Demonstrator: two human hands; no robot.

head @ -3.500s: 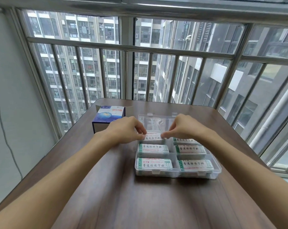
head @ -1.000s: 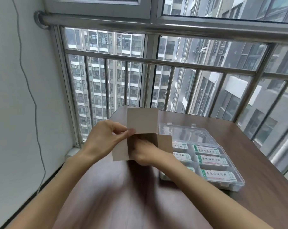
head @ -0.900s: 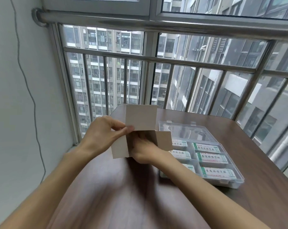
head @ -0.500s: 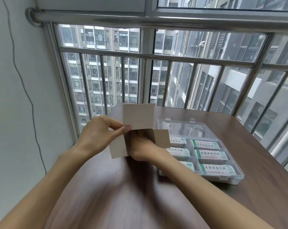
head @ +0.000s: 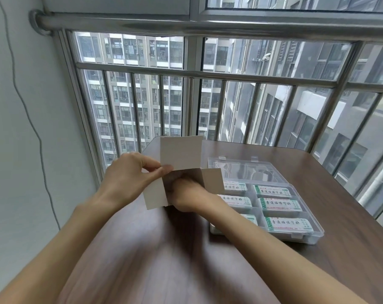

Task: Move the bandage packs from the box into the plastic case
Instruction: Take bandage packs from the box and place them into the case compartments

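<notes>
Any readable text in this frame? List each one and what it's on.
Bandage packs in the plastic case: each white label carries a line of large dark characters beside a green band, but they are too blurred to quote reliably.
Fine print under those lines: too small to read.
Box: only plain inner flaps show, with no print.
Left hand, right hand, table: no text.

Box [head: 180, 153] of matt grey-brown cardboard, plain inner faces of flaps showing. Plastic case [head: 296, 235] of clear, glossy, smooth plastic. Bandage packs [head: 279, 204] in white wrappers with a slight sheen and green print. Desk [head: 331, 172] of dark wood-grain finish, smooth, faintly reflective. Window bars [head: 208, 73] of brushed metal.
</notes>
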